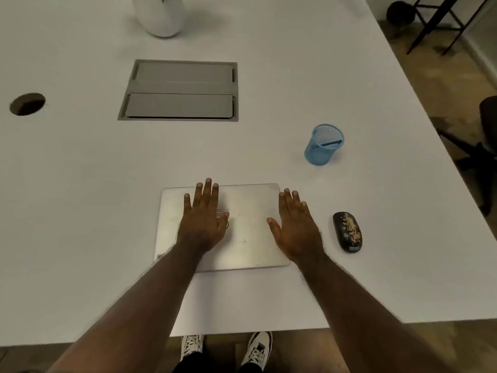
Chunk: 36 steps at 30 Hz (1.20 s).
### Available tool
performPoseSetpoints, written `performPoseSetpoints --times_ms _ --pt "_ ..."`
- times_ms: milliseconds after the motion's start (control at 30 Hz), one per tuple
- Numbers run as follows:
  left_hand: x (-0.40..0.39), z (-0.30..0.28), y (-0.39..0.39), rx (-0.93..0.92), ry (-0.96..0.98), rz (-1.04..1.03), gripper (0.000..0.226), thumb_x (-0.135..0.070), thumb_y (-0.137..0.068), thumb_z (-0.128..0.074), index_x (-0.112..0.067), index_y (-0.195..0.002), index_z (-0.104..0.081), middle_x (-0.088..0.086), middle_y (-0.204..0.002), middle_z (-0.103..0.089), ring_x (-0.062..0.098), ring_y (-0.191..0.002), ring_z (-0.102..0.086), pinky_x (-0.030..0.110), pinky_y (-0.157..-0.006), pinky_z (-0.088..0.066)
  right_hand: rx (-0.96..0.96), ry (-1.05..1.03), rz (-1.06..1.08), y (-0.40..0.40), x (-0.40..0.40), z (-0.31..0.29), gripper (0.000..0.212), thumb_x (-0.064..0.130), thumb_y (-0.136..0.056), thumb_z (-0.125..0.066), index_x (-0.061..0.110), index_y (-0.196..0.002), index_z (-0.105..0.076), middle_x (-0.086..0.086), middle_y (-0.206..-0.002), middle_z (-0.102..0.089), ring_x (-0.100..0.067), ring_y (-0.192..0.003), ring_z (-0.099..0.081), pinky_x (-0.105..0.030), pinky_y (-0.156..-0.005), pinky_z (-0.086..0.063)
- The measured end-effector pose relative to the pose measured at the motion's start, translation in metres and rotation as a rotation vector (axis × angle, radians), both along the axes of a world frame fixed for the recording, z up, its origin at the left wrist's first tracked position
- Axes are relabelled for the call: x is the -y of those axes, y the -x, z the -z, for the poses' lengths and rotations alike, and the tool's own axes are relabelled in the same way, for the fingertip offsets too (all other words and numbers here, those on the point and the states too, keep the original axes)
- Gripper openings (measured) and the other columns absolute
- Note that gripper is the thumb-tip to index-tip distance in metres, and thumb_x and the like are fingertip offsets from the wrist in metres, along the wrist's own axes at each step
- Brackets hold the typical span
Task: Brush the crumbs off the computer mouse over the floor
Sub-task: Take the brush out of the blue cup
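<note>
A black computer mouse (347,232) lies on the white table (80,184), its top speckled with tan crumbs. It sits a little to the right of my right hand (295,227). Both hands rest flat, palms down and fingers spread, on a closed silver laptop (247,224). My left hand (204,219) is on the laptop's left half, my right hand on its right edge. Neither hand holds anything. The wooden floor (435,84) shows beyond the table's right edge and below its front edge.
A blue mesh pen cup (324,144) stands behind the mouse. A grey cable hatch (178,90) and a round cable hole (27,104) are set in the tabletop. A white vase (160,14) stands at the back. A dark office chair (484,146) is at the right.
</note>
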<state>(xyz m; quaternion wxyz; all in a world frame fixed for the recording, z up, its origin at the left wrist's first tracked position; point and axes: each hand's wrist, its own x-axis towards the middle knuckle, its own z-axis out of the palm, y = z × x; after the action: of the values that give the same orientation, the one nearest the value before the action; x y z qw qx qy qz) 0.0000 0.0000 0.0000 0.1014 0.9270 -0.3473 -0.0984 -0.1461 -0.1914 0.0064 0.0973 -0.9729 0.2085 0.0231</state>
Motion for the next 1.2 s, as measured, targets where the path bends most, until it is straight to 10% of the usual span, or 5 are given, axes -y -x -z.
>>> performPoseSetpoints --times_ms 167,433,800,1200 --pt "0.001 0.016 -0.002 0.038 -0.026 -0.004 0.071 -0.045 -0.093 -0.026 -0.009 -0.153 -0.015 0.013 -0.162 -0.005 0.033 -0.149 -0.004 0.057 -0.118 -0.009 0.003 -0.04 -0.023 -0.003 0.004 -0.006 0.066 0.044 -0.103 -0.032 0.009 -0.156 -0.011 -0.007 -0.164 -0.009 -0.022 -0.152 -0.003 -0.033 -0.121 -0.002" --pt "0.004 0.045 -0.006 0.05 0.009 0.002 0.063 -0.038 -0.095 -0.029 -0.009 -0.151 -0.026 0.013 -0.161 -0.016 0.033 -0.148 -0.017 0.06 -0.116 -0.016 0.381 0.123 0.123 -0.049 0.103 -0.05 0.052 0.004 -0.079 -0.066 0.003 -0.131 -0.06 -0.018 -0.131 -0.062 -0.036 -0.123 -0.058 -0.043 -0.101 -0.044" --pt "0.002 0.056 -0.008 0.069 0.029 -0.014 0.063 -0.039 -0.094 -0.033 -0.015 -0.152 -0.023 0.006 -0.163 -0.012 0.025 -0.15 -0.01 0.055 -0.119 -0.012 -0.21 0.165 0.417 -0.097 0.206 -0.069 0.035 0.033 -0.098 -0.04 0.02 -0.124 -0.06 -0.013 -0.124 -0.057 -0.037 -0.109 -0.057 -0.041 -0.087 -0.047" --pt "0.003 0.06 -0.009 0.044 0.039 -0.032 0.064 -0.039 -0.094 -0.035 -0.02 -0.153 -0.02 0.001 -0.164 -0.008 0.02 -0.151 -0.004 0.052 -0.12 -0.009 -0.257 0.325 0.419 -0.128 0.215 -0.064 0.021 0.019 -0.085 -0.063 0.011 -0.105 -0.067 -0.01 -0.103 -0.071 -0.031 -0.095 -0.068 -0.03 -0.071 -0.036"
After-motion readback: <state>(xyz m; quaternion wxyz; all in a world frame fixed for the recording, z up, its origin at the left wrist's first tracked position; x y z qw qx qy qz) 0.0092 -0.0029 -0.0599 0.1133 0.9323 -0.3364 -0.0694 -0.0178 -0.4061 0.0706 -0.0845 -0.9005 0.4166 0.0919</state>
